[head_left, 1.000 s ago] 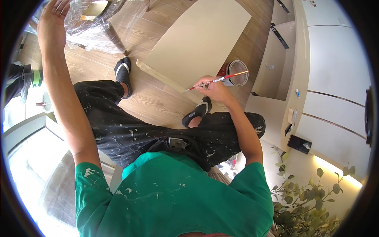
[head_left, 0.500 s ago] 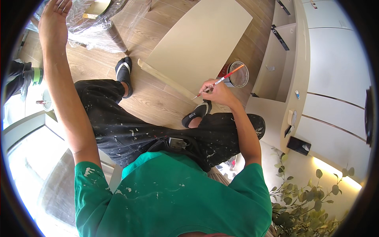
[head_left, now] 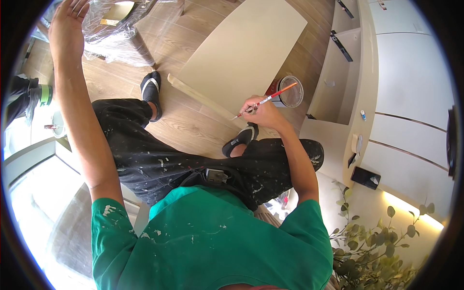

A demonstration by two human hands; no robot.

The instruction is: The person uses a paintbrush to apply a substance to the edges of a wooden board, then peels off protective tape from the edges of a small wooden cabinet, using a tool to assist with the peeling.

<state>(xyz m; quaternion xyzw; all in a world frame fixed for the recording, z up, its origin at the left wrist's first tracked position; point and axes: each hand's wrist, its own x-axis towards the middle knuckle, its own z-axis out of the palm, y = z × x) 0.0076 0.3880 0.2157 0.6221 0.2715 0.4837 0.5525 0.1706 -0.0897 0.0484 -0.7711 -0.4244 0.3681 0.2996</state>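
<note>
My right hand (head_left: 265, 113) is closed round a thin artist's paintbrush (head_left: 279, 93) with a red and orange handle. The brush's pale tip points down and left, close to the long edge strip (head_left: 203, 99) of a large beige panel (head_left: 241, 53). Whether the tip touches the strip I cannot tell. My left arm reaches up to the far left. There my left hand (head_left: 67, 31) is raised with its fingers stretched out, fingertips partly cut off by the frame edge, and nothing visible in it. Beyond my right hand is a paint bucket (head_left: 292, 92).
Plastic-wrapped furniture (head_left: 137, 46) stands at the far left. Along the right runs an open beige cabinet (head_left: 328, 104); a black phone (head_left: 366, 178) and a small bottle (head_left: 363, 115) lie nearby. A leafy plant (head_left: 377, 251) fills the near right corner. My feet flank the wooden floor (head_left: 186, 125).
My right hand has shifted slightly left with the paintbrush, its tip now lower and further left. My left hand stays raised, with almost no movement.
</note>
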